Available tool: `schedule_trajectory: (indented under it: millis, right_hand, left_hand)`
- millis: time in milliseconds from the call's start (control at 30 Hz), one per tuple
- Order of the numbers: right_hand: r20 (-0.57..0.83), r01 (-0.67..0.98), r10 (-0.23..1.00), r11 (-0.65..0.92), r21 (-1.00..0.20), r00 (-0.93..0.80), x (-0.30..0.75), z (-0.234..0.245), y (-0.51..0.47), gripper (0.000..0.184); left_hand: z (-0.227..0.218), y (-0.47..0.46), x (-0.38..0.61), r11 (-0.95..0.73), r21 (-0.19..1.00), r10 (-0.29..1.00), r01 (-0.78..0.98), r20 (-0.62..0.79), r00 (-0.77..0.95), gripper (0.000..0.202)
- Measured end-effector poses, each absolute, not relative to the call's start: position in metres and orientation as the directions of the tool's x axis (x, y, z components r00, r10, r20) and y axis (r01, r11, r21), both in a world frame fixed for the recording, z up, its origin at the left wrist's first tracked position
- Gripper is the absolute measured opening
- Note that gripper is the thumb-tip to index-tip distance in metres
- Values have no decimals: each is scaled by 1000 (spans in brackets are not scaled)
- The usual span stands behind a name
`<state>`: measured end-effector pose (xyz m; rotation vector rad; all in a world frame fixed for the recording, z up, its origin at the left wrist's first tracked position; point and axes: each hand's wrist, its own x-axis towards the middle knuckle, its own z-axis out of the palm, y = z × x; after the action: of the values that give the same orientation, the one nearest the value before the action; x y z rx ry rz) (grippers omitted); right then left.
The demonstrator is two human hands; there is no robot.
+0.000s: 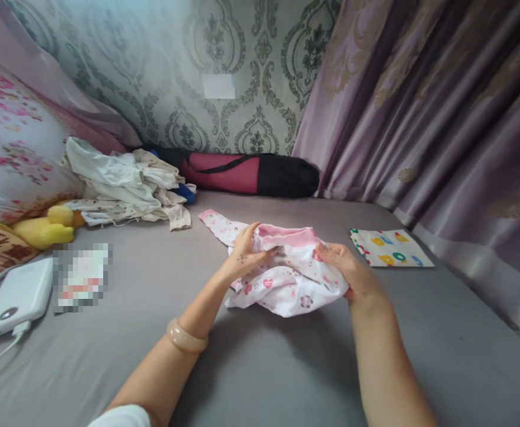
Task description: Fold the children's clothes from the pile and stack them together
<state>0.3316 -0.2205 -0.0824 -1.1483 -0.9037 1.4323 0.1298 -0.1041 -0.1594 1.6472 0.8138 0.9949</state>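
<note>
Over the grey sheet (251,379): the printed garment (286,296) was held up between two hands set apart, its shadow below.
Left hand (244,252): gripped the garment's left side by the pink band (286,235), thumb across the fabric.
Right hand (342,264): pinched the opposite side, seemingly to keep the band spread.
Sleeve (219,225): trailed beyond the left hand, probably left loose because both hands were taken.
Folded cloth (391,249): lay flat to the right, apart from the hands.
Left side: a power bank (19,296), a blurred packet (84,276) and a heap of clothes (126,184) crowded that edge.
Far edge: a red-and-black bag (251,172) blocked the space before the wall.
</note>
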Motion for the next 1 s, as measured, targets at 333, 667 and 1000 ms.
schedule_trajectory:
  millis: [333, 667, 1000]
  right_hand:
    - [-137, -123, 989, -129, -984, 63, 369, -79, -235, 35]
    - [-159, -70, 968, -147, -987, 195, 387, -92, -224, 37]
    - [-116, 60, 986, -124, -990, 121, 386, -89, -225, 41]
  left_hand:
    - [-129, -105, 107, -354, 926, 730, 131, 186, 658, 45]
    - [-125, -94, 90, -365, 917, 683, 159, 148, 716, 29]
    - [-113, -91, 74, -390, 902, 820, 185, 249, 516, 33]
